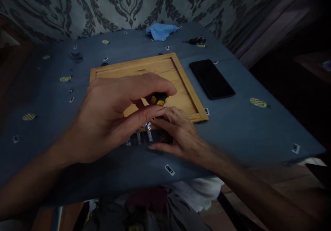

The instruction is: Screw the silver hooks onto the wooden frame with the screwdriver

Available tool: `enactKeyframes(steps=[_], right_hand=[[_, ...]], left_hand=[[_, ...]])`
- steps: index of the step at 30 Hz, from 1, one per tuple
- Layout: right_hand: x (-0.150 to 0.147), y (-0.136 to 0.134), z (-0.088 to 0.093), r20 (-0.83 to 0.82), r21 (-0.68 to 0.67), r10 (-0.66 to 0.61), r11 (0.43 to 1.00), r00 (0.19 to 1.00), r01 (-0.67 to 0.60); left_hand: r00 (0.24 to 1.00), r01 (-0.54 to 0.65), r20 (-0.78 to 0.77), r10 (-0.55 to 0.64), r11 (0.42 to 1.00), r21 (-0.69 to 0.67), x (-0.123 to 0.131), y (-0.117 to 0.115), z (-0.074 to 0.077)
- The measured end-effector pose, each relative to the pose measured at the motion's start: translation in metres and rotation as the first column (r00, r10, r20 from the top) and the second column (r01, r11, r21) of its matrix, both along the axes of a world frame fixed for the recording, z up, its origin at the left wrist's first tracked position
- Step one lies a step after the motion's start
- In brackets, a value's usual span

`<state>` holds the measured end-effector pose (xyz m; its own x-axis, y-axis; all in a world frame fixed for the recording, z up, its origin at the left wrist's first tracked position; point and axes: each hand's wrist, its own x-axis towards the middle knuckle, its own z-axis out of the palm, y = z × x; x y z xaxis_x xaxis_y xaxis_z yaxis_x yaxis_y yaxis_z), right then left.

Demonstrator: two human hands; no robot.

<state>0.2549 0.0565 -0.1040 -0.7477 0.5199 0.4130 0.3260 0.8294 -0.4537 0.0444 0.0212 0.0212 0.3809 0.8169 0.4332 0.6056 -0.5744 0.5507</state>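
My left hand is closed around a screwdriver with a black and yellow handle, its thumb and forefinger on either side. The handle's lower part and the tip are hidden by the fingers. Beneath lies a framed wooden panel, flat on the table. My right hand curls over the panel's near edge, fingertips beside a shiny metal fitting, thumb lower and apart from the fingers. A second metal strip shows to the left along that edge. Shadow obscures the fittings' exact shape.
A black phone lies right of the panel. Farther back are a blue cloth and a small dark object. Small dark bits and a tiny metal piece sit on the left of the blue-covered table.
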Motion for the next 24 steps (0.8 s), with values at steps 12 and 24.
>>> enactKeyframes(steps=[12, 24], right_hand=[[-0.0021, -0.0009, -0.0035, -0.06, -0.026, -0.025, 0.999, 0.998, 0.023], [-0.0027, -0.0009, -0.0012, -0.041, -0.034, -0.023, 0.999, 0.999, 0.022]], left_hand=[[1.0, -0.019, 0.011, 0.019, 1.0, -0.019, -0.0101, 0.0075, -0.0047], [0.984, -0.126, -0.106, 0.14, 0.983, 0.135, -0.0074, 0.0023, -0.0079]])
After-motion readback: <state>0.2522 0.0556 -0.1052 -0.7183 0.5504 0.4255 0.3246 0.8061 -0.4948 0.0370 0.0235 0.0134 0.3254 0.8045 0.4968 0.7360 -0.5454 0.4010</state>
